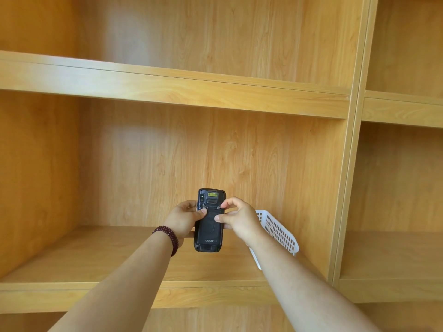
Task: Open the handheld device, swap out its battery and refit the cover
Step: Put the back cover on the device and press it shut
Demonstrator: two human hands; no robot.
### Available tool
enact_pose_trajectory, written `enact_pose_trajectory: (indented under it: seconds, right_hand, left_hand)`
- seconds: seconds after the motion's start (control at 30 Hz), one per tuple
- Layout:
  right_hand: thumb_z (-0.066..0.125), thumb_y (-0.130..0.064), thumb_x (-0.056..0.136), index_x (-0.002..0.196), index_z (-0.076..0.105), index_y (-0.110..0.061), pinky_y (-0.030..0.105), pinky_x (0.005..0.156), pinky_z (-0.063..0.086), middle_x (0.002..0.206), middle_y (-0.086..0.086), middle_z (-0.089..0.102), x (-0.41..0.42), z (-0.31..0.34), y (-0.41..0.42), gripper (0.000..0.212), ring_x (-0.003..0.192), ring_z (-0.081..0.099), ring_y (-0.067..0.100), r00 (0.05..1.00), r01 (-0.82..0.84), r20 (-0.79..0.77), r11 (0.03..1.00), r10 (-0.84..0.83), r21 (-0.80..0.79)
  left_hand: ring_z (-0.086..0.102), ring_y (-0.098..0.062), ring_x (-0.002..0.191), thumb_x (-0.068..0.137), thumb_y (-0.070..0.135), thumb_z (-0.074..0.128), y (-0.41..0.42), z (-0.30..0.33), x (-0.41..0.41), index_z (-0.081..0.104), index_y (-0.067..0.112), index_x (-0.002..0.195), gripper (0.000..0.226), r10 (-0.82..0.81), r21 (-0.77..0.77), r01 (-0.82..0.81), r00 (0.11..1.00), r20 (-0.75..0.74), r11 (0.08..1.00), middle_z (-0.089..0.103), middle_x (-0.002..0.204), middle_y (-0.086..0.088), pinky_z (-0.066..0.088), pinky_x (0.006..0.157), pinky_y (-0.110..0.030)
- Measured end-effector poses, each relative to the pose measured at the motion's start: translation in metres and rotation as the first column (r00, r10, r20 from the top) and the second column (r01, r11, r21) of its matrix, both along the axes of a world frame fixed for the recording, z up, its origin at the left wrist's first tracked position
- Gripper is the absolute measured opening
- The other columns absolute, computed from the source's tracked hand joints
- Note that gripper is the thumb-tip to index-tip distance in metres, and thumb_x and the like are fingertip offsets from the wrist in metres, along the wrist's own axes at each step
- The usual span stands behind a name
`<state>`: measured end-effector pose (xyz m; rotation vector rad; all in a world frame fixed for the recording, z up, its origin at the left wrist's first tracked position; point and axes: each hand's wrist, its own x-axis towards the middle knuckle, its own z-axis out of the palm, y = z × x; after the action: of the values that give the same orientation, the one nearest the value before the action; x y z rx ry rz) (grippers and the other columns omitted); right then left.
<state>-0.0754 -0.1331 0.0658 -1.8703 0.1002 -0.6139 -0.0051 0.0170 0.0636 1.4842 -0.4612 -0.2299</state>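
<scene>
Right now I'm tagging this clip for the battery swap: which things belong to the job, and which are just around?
In the job: black handheld device, back cover facing the camera; left hand gripping it; right hand at its upper right latch.

Just around: white perforated plastic basket; wooden shelving; dark red bead bracelet.

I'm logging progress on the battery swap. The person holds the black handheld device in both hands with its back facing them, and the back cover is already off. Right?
Not quite. In the head view the back cover is still on the black handheld device. The left hand grips its side, and the right hand has fingers at the latch near the cover's top. The rest holds.
</scene>
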Motion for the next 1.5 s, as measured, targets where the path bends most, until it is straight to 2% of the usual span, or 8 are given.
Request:
enact_pose_trajectory:
  seconds: [0.13,0.33,0.53,0.67,0.83,0.93,1.23,1.5]
  right_hand:
    - [0.076,0.004,0.076,0.083,0.059,-0.020,0.045,0.082,0.061,0.095,0.020,0.071,0.002,-0.004,0.000,0.030,0.092,0.073,0.034,1.000,-0.001,0.002,0.999,0.001,0.032]
    - [0.076,-0.011,0.081,0.088,0.057,-0.027,0.031,0.075,0.053,0.086,0.004,0.072,0.002,-0.005,0.001,0.026,0.086,0.073,0.026,0.999,0.036,0.006,0.995,-0.035,-0.090]
    - [0.074,-0.008,0.082,0.087,0.058,-0.029,0.043,0.080,0.061,0.084,0.010,0.072,0.005,-0.004,0.001,0.027,0.082,0.074,0.027,1.000,0.026,0.020,0.997,-0.024,-0.071]
    - [0.072,0.000,0.083,0.089,0.058,-0.020,0.038,0.073,0.063,0.076,0.004,0.067,0.002,-0.001,-0.001,0.025,0.076,0.072,0.021,0.999,-0.016,0.033,1.000,0.017,-0.024]
    - [0.072,0.005,0.081,0.084,0.058,-0.021,0.043,0.077,0.062,0.093,-0.001,0.066,0.004,-0.001,-0.002,0.029,0.086,0.070,0.023,0.997,-0.044,0.061,0.999,0.043,0.026]
    - [0.071,0.007,0.081,0.084,0.057,-0.019,0.041,0.074,0.061,0.093,-0.003,0.066,0.003,-0.002,-0.003,0.030,0.083,0.069,0.019,0.997,-0.055,0.064,0.997,0.052,0.045]
    - [0.073,0.007,0.078,0.082,0.059,-0.020,0.043,0.074,0.062,0.107,0.008,0.067,0.008,-0.010,-0.005,0.031,0.091,0.071,0.026,0.997,-0.042,0.067,0.995,0.036,0.093]
    - [0.073,0.007,0.078,0.082,0.059,-0.018,0.048,0.078,0.062,0.102,0.006,0.067,0.008,-0.013,-0.007,0.029,0.096,0.071,0.030,0.998,-0.038,0.059,0.994,0.032,0.100]
  left_hand:
    - [0.069,-0.026,0.096,0.091,0.012,0.064,0.001,-0.003,-0.001,0.060,0.010,0.113,0.022,0.003,-0.010,-0.003,1.000,-0.010,1.000,0.073,0.102,-0.009,0.060,0.076,-0.049]
    - [0.070,-0.026,0.096,0.091,0.012,0.065,0.003,0.000,0.000,0.058,0.011,0.117,0.027,-0.008,-0.021,0.008,1.000,-0.003,1.000,0.073,0.104,-0.009,0.060,0.074,-0.046]
    - [0.070,-0.026,0.096,0.091,0.010,0.064,0.004,0.004,-0.001,0.058,0.009,0.116,0.025,-0.022,-0.028,0.022,1.000,-0.002,0.999,0.073,0.105,-0.011,0.060,0.072,-0.043]
    - [0.070,-0.026,0.095,0.092,0.010,0.063,0.003,0.005,-0.002,0.058,0.010,0.116,0.025,-0.027,-0.030,0.027,1.000,-0.001,0.999,0.074,0.104,-0.010,0.060,0.068,-0.041]
    - [0.071,-0.026,0.094,0.092,0.010,0.062,0.001,0.004,-0.004,0.060,0.009,0.114,0.022,-0.023,-0.035,0.023,1.000,-0.004,0.999,0.074,0.103,-0.010,0.060,0.066,-0.040]
    - [0.070,-0.027,0.095,0.092,0.010,0.062,0.000,0.003,-0.005,0.059,0.009,0.114,0.021,-0.018,-0.039,0.017,1.000,-0.006,0.999,0.074,0.103,-0.011,0.060,0.068,-0.043]
    - [0.070,-0.026,0.094,0.092,0.010,0.063,-0.003,-0.002,-0.005,0.059,0.009,0.114,0.022,-0.001,-0.033,0.000,1.000,-0.021,0.999,0.073,0.103,-0.010,0.060,0.067,-0.043]
    - [0.070,-0.027,0.095,0.092,0.010,0.063,-0.006,-0.005,-0.003,0.059,0.008,0.115,0.023,-0.006,-0.026,0.005,0.999,-0.033,1.000,0.073,0.104,-0.012,0.060,0.068,-0.043]
